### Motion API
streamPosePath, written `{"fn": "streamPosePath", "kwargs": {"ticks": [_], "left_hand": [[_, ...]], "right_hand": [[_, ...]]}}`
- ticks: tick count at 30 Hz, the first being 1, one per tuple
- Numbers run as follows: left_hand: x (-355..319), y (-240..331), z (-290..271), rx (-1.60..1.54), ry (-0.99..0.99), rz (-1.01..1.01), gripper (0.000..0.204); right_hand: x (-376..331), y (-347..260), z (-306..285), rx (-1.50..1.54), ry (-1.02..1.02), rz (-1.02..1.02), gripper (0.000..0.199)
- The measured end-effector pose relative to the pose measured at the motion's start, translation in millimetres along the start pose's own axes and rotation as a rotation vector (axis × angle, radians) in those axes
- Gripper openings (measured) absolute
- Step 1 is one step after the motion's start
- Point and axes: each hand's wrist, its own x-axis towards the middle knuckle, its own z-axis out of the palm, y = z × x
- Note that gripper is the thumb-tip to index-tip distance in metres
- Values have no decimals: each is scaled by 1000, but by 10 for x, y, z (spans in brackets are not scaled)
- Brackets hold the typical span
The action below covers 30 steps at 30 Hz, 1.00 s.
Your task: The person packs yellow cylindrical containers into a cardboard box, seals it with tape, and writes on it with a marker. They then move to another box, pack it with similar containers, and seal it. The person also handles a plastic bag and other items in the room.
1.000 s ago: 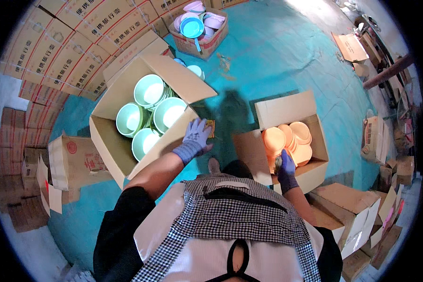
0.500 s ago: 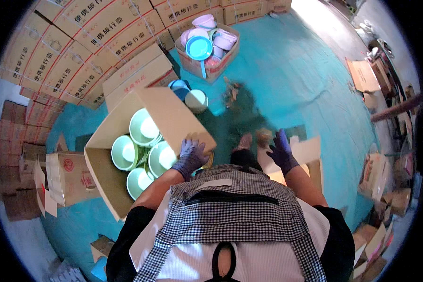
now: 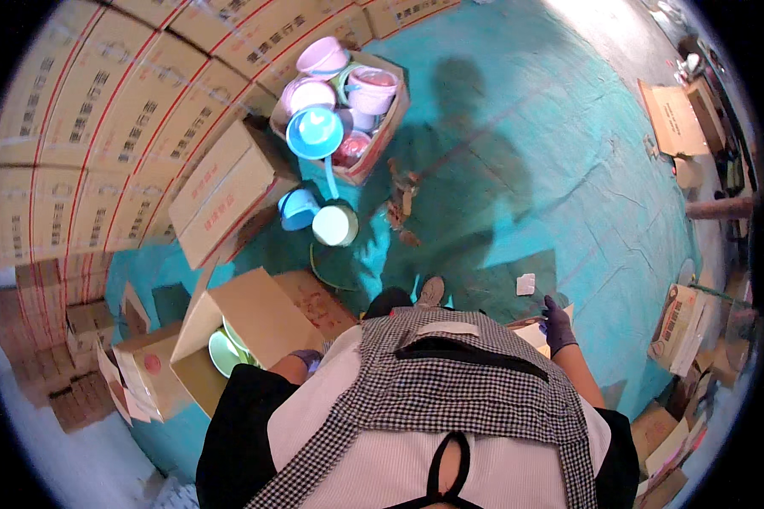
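Note:
My left hand (image 3: 307, 356), in a purple glove, is low beside an open cardboard box (image 3: 259, 310); my sleeve and body hide its fingers. Pale green pails (image 3: 225, 351) show inside that box, partly covered by my arm. On the other side my gloved right hand (image 3: 558, 328) has its fingers stretched out. It is at the edge of a second open carton (image 3: 532, 332), mostly hidden behind my checked apron. Whether the hand touches the carton I cannot tell.
Ahead, a carton (image 3: 380, 153) overflows with pink and blue plastic ware. Beside it are a blue dipper (image 3: 298, 209) and a pale green pail (image 3: 335, 226). Stacked cartons (image 3: 102, 127) wall the left. Scraps (image 3: 401, 199) litter the teal floor sheet; cartons (image 3: 681, 327) line the right.
My view has shifted, and my body now covers more of both near boxes. My left hand has left the top of the pail box's flap and dropped lower. My right hand's fingers look less spread.

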Motion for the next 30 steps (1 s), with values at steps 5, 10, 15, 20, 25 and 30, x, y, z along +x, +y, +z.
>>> {"fn": "streamPosePath", "kwargs": {"ticks": [5, 10, 15, 20, 25, 30], "left_hand": [[466, 600, -1355, -208, 65, 13, 37], [1226, 1501, -3529, -156, 162, 64, 40], [2319, 3401, -6330, 638, 460, 381, 44], [2313, 6222, -8425, -408, 572, 528, 41], [1871, 8731, -9103, -252, 267, 983, 52], [2851, 9496, -9471, 317, 354, 1120, 50]], "right_hand": [[162, -1108, 259, -154, -179, -466, 53], [131, -2755, 691, -127, -129, -467, 49], [1000, -2727, 35, -237, 330, -449, 56], [477, -2636, -19, -1113, 159, -255, 29], [787, -2763, 333, -694, 166, 154, 38], [2148, -3474, 141, -671, 133, 304, 44]]}}
